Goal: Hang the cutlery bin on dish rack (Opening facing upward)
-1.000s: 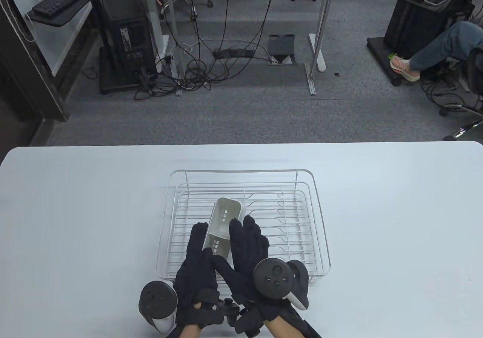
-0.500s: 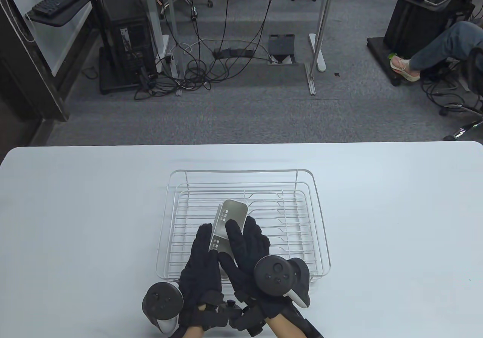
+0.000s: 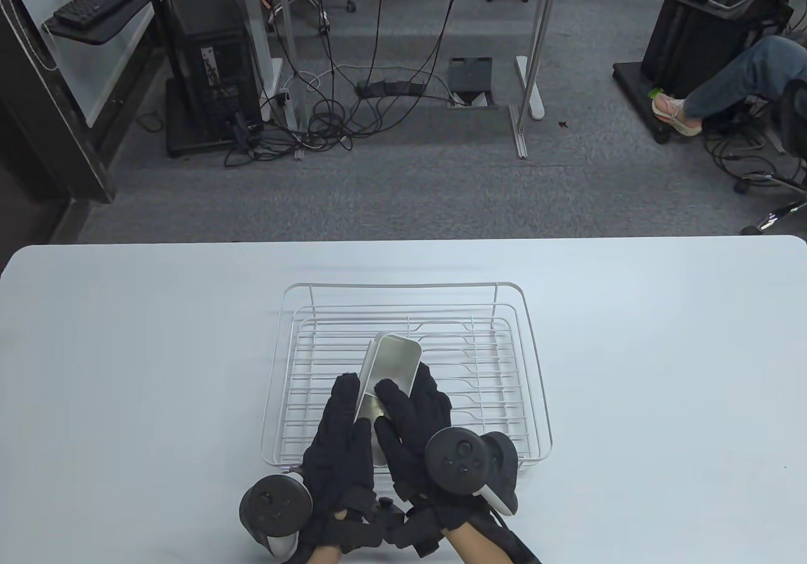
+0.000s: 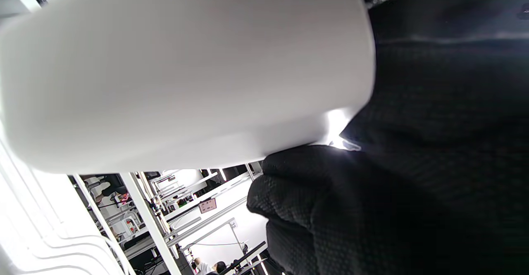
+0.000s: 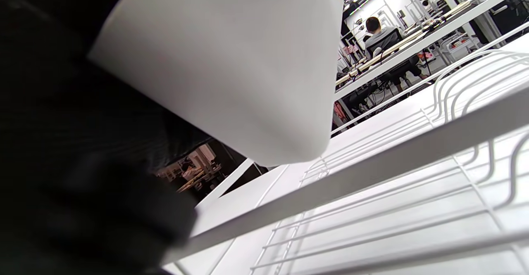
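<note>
A white wire dish rack [image 3: 533, 362] stands on the white table. A long grey-white cutlery bin [image 3: 391, 359] is held above the rack's near left part, slanting away from me, a plain side turned up. My left hand [image 3: 340, 428] grips its left side and my right hand [image 3: 413, 409] grips its right side and top. The bin's smooth wall fills the left wrist view [image 4: 182, 68] and the right wrist view [image 5: 248, 64], with gloved fingers [image 4: 413, 176] against it. Rack wires [image 5: 372, 163] pass below it.
The table [image 3: 662, 368] stretches to both sides of the rack. Beyond its far edge lie carpet, desks, cables and a seated person's leg [image 3: 725, 85].
Both hands have rolled the bin: its slotted inside faced up a second ago, now a plain wall faces up. The hands shifted slightly right and forward.
</note>
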